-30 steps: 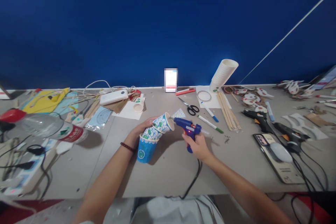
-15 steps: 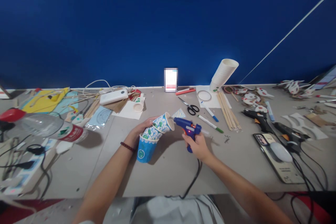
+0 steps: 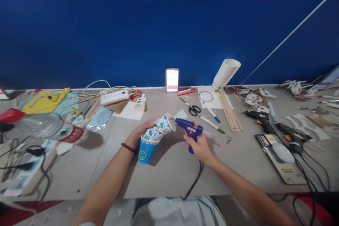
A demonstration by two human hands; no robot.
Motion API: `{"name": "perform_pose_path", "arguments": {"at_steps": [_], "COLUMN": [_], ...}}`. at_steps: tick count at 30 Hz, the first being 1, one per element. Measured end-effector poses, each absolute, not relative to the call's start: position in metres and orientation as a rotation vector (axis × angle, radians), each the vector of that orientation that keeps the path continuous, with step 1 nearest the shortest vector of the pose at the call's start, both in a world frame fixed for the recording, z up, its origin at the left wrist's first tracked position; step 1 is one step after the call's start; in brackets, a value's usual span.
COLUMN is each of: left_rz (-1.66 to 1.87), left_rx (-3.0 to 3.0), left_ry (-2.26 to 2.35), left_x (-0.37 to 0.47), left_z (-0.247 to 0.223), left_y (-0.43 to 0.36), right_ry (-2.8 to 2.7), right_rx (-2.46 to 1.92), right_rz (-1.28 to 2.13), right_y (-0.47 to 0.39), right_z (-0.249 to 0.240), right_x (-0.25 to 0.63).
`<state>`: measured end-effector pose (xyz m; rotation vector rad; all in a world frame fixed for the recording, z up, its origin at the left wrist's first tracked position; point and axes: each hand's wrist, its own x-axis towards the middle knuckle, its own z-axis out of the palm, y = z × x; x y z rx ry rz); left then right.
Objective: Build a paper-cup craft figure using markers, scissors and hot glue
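Observation:
My left hand [image 3: 145,129] is closed around the far side of a curved chain of patterned paper cups [image 3: 148,152], its fingers partly hidden behind them. The lowest cup is solid blue with a green mark; the upper pieces carry blue wave lines, and the top one [image 3: 164,124] opens to the right. In my right hand [image 3: 198,146] is a blue glue gun [image 3: 189,127], gripped by its handle, with a small red light lit. Its nozzle points left, at the rim of the top cup; whether it touches I cannot tell. A clear glue stick pokes from its back.
Scissors [image 3: 194,109], markers [image 3: 212,124] and wooden sticks [image 3: 230,111] lie beyond my right hand, near a tall stack of white cups [image 3: 226,74]. A phone [image 3: 280,160] and black glue guns [image 3: 261,120] are at right. A plastic bottle [image 3: 57,129] and power strip [image 3: 33,171] lie left.

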<state>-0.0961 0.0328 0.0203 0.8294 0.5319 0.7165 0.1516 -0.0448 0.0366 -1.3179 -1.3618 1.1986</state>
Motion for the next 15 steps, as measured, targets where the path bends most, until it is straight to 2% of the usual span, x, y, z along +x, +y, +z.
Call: {"name": "perform_pose_path", "arguments": {"at_steps": [15], "left_rz": [0.702], "left_rx": [0.861], "left_ry": [0.509], "left_x": [-0.0976], "left_z": [0.0169], "left_y": [0.0343], "right_ry": [-1.412], "right_rx": [-1.301], "right_rz": [1.200], "right_y": [-0.0455], "right_z": [0.0303], "right_x": [0.1518]}}
